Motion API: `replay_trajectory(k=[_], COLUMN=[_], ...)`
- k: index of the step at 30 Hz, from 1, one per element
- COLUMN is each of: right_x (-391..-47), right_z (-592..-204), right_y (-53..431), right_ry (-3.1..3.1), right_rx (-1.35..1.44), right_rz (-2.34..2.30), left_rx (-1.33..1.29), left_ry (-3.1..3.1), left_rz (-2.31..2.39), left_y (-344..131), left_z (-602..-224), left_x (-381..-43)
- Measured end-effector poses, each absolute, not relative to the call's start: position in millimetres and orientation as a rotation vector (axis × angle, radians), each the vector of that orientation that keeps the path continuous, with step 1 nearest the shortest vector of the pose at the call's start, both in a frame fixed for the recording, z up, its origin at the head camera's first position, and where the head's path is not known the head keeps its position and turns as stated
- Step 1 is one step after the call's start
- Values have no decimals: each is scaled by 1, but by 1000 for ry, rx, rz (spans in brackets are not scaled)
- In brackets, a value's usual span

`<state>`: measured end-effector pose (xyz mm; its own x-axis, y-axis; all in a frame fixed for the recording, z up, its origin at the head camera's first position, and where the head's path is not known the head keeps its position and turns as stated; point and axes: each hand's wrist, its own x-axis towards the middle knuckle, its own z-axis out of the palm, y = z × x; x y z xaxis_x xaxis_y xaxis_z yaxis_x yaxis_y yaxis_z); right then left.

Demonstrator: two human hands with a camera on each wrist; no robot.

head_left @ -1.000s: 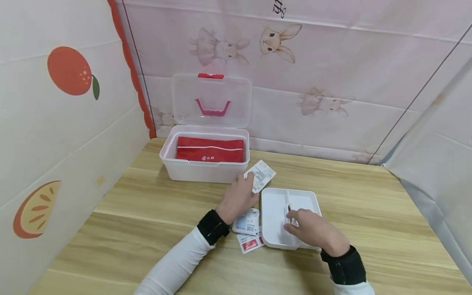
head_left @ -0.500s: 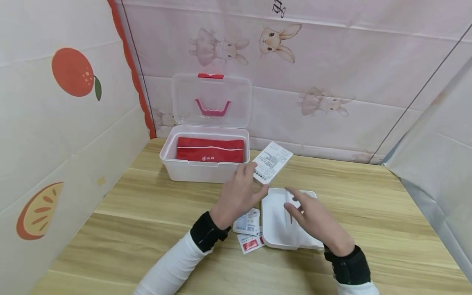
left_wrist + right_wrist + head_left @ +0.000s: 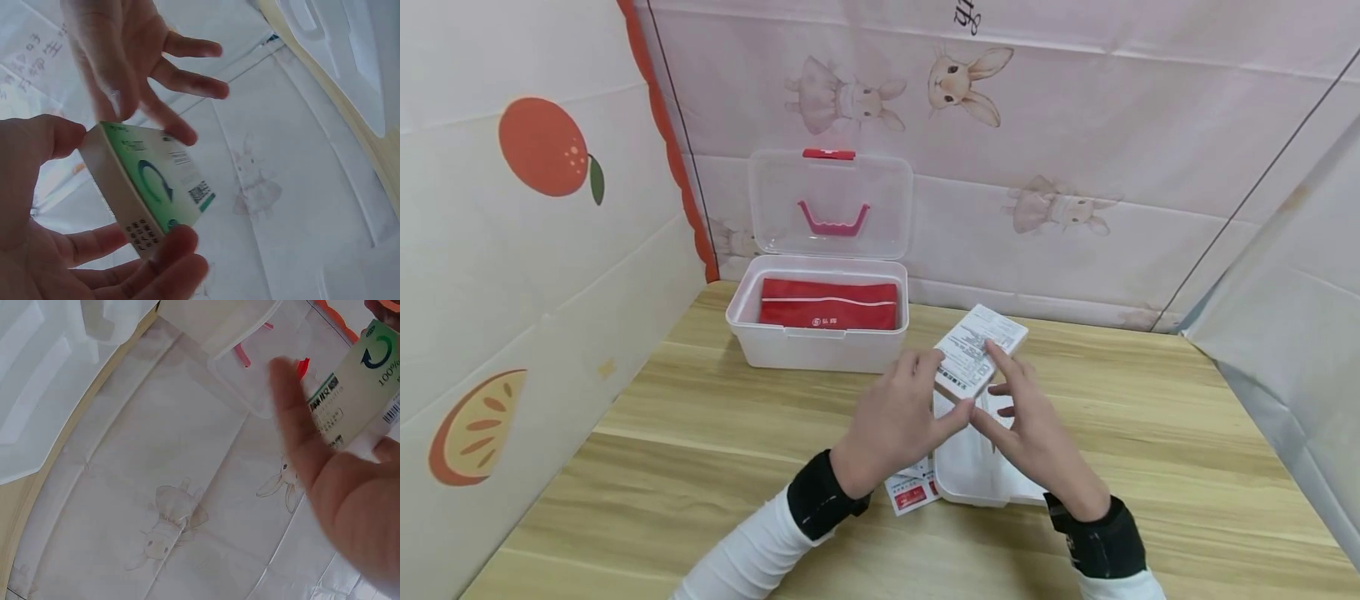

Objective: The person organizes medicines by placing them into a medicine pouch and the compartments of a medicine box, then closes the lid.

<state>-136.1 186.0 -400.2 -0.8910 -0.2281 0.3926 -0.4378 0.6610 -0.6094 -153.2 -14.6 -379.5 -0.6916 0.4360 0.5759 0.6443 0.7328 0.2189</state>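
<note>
Small printed carton [image 3: 964, 354]: you're holding it up at a tilt, over the far end of the white divided tray [image 3: 957, 468]. Your left hand [image 3: 887, 427] is pinching it by the edges, thumb at one corner, fingertips at another. Your right hand [image 3: 1037, 429] is spreading its fingers, index overlapping the carton; can't tell if it's touching. Best to be pinching edges only, lightly, since card is probably denting easily, and to be seating right thumb and index squarely before loosening the left. Carton's looking flat, boxy: one broad face showing dense dark print, the other green and white, bearing a curved arrow and QR code. Red-and-white packet [image 3: 910, 497] is lying beside the tray; open lidded case [image 3: 808, 350] is standing behind, holding a red pouch [image 3: 827, 305].
</note>
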Motion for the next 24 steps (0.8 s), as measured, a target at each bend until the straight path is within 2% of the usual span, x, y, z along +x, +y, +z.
replay_trajectory(k=[9, 24], right_x=[-137, -138], right_z=[-403, -407], right_y=[188, 198], right_ry=[-2666, -2700], right_rx=[429, 490], right_rz=[968, 973], left_rx=[-807, -870], left_ry=[-2595, -2754], left_rz=[-471, -487], left_y=[-6, -4], left_z=[-385, -387], left_x=[-147, -141])
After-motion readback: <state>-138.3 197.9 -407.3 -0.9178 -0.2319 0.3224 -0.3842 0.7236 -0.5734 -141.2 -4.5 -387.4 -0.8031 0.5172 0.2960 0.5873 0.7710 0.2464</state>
